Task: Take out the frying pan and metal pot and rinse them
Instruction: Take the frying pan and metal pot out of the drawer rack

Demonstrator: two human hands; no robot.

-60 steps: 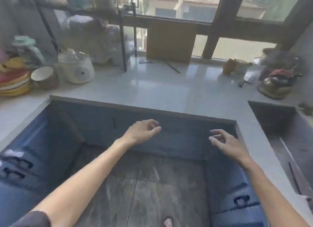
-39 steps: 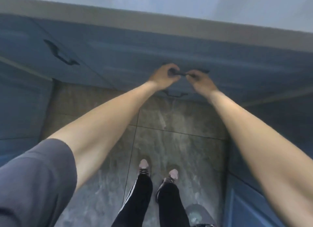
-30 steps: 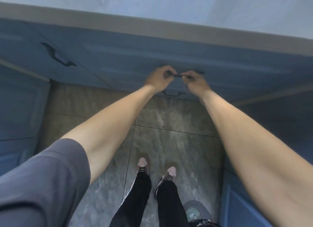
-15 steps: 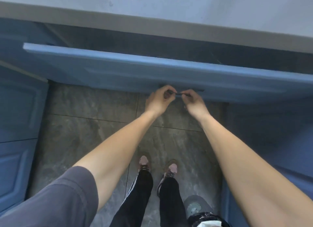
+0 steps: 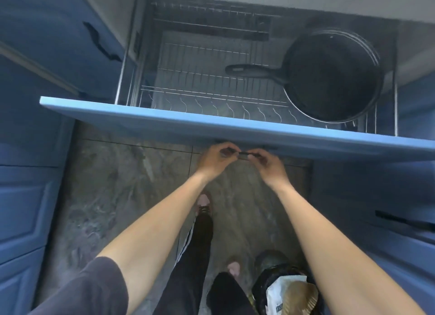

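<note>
Head view: left hand (image 5: 217,156) and right hand (image 5: 267,160), fingers curled around drawer handle (image 5: 243,152).

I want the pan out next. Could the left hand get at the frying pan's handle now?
Probably yes: the drawer is pulled open, and the frying pan handle points left with nothing over it. The left hand must first release the drawer handle.

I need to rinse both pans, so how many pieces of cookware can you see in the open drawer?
1 for certain: the black frying pan at the right end of the wire rack, its handle pointing left. A metal rim shows beneath it, possibly the pot.
</note>
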